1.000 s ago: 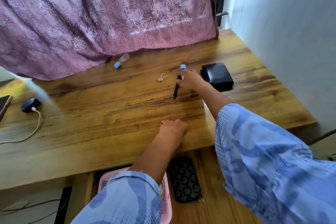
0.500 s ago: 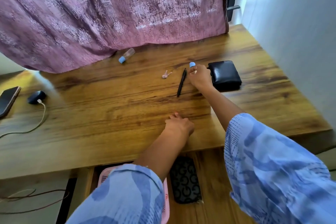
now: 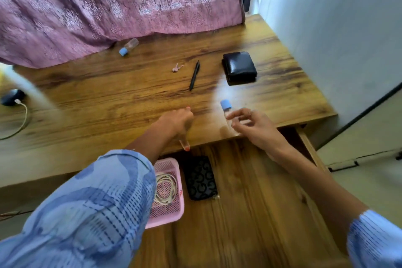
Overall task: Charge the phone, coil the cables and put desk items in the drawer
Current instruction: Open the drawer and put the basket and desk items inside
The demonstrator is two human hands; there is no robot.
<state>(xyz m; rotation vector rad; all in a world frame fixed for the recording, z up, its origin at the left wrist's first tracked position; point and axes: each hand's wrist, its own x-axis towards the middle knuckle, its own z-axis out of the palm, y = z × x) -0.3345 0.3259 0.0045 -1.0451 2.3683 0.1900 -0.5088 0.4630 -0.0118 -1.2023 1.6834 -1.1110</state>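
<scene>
My right hand (image 3: 256,126) holds a small clear bottle with a blue cap (image 3: 226,109) above the desk's front edge, over the open drawer (image 3: 250,202). My left hand (image 3: 177,123) rests on the desk edge (image 3: 108,154), its thumb hanging over the drawer. On the desk lie a black pen (image 3: 194,75), small keys (image 3: 177,68), a black wallet (image 3: 239,67) and a second blue-capped bottle (image 3: 128,46). In the drawer sit a pink basket (image 3: 174,215) with a coiled white cable (image 3: 166,189) and a black patterned pouch (image 3: 200,177).
A dark charger (image 3: 12,97) with a white cable (image 3: 22,119) lies at the desk's left edge. A purple curtain (image 3: 113,0) hangs along the back of the desk. A pale wall (image 3: 339,28) closes the right side.
My right hand picked up the blue-capped bottle from beside the pen and wallet and drew it back toward the drawer. The left hand stayed at the desk edge. The view tilted down.
</scene>
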